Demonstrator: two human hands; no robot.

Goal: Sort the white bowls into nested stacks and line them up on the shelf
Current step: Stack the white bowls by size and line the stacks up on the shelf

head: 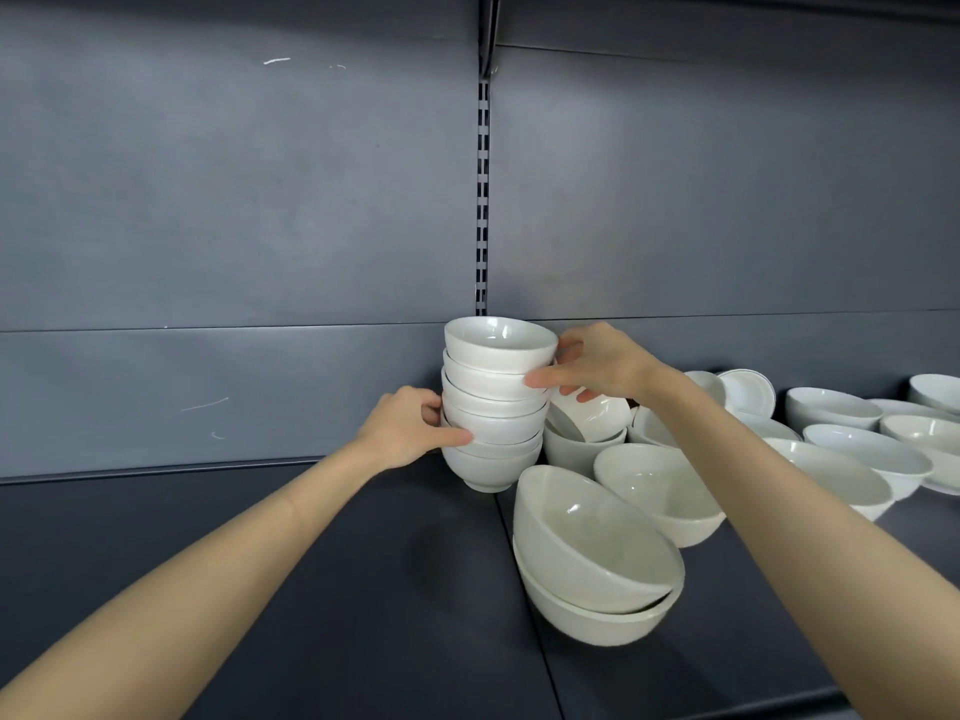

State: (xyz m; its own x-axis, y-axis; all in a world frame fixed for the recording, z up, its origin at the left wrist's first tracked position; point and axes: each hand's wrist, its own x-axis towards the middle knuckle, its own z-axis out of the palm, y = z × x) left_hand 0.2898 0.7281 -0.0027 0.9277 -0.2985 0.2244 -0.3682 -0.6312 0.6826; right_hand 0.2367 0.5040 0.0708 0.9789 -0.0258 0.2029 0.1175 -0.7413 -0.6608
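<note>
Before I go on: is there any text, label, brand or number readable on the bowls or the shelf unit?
None: no readable text anywhere in view.
The stack of white bowls held between the left hand and the right hand: plain, no marks.
The loose bowls: plain.
The back panel: only white scratches, not letters.
The slotted upright: no numbers.
</note>
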